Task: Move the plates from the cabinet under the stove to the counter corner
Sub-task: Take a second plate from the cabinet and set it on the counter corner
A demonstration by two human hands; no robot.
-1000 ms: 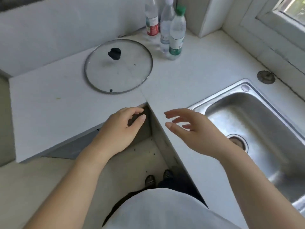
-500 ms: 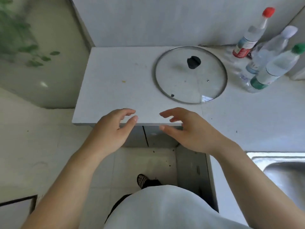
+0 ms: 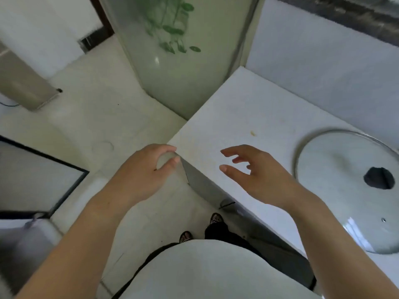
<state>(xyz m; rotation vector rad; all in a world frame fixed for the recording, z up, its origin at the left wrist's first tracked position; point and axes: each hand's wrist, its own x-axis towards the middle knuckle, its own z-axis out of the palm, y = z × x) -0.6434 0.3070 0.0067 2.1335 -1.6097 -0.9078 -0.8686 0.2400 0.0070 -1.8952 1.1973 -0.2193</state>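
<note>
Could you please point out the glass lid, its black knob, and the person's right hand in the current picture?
glass lid (image 3: 336, 169): head view, on the clear glass left of the knob.
black knob (image 3: 379, 177): head view, on the knob's middle.
right hand (image 3: 262, 180): head view, on the back of the hand, which is empty.
</note>
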